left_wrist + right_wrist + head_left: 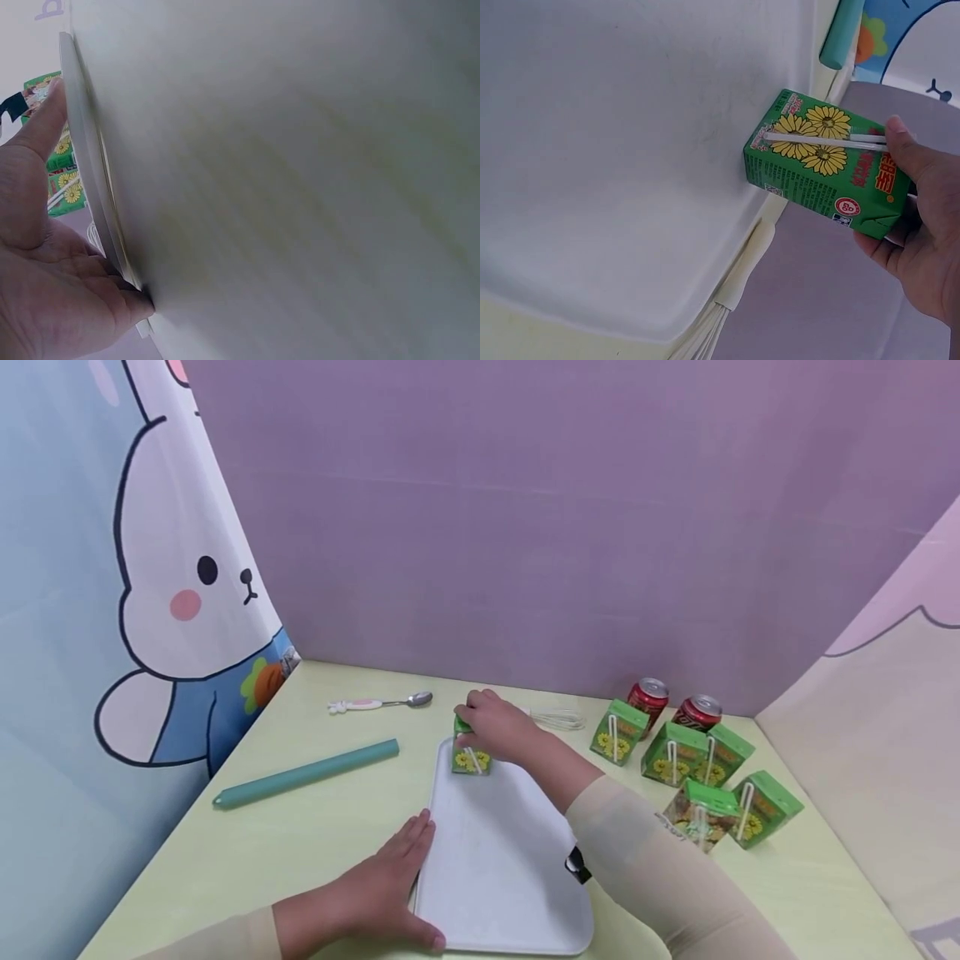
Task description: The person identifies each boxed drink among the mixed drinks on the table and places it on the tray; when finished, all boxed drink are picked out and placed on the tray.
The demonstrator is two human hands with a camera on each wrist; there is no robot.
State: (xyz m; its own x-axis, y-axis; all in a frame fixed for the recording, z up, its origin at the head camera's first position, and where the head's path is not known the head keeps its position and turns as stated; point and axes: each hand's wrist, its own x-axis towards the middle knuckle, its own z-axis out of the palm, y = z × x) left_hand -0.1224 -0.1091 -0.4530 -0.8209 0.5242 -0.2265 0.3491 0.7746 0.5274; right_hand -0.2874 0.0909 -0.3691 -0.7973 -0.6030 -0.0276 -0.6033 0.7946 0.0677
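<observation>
My right hand grips a green juice box by its top, at the far left corner of a white tray. Yellow flowers and a white straw show on the box's side in the right wrist view, where the thumb and fingers of the right hand pinch its upper end. The left hand rests along the tray's near left edge, with its fingers extended and the thumb at the front corner. In the left wrist view the left hand touches the rim of the tray.
Several more green juice boxes stand on the right, with two red cans behind them. A whisk lies behind the tray. On the left are a teal stick and a spoon. A purple wall bounds the back.
</observation>
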